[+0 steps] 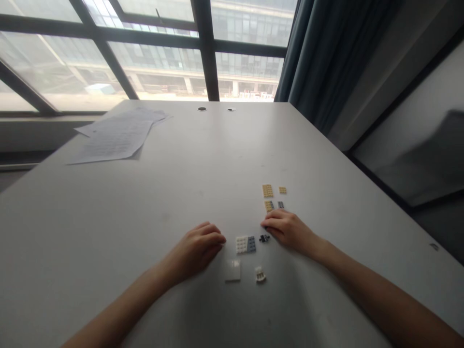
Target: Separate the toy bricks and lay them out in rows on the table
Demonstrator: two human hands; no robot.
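Observation:
My left hand (203, 244) rests on the table with its fingers curled together, left of the white and grey building bricks (245, 244). A sliver of something pale shows at its fingertips, too small to name. My right hand (286, 227) is closed, fingertips down at a small dark piece that they mostly hide. Just below those fingertips lies a small black piece (264, 238). Beyond the right hand are yellow and grey bricks (268, 206) and a small dark grey brick (280, 205). Nearer me lie a flat white plate (232, 270) and a small white piece (260, 274).
Farther back are a larger yellow brick group (267, 190) and a smaller yellow brick (282, 190). Printed papers (116, 137) lie at the white table's (203, 154) far left. A dark curtain (308, 58) hangs past the right far corner, beside the windows.

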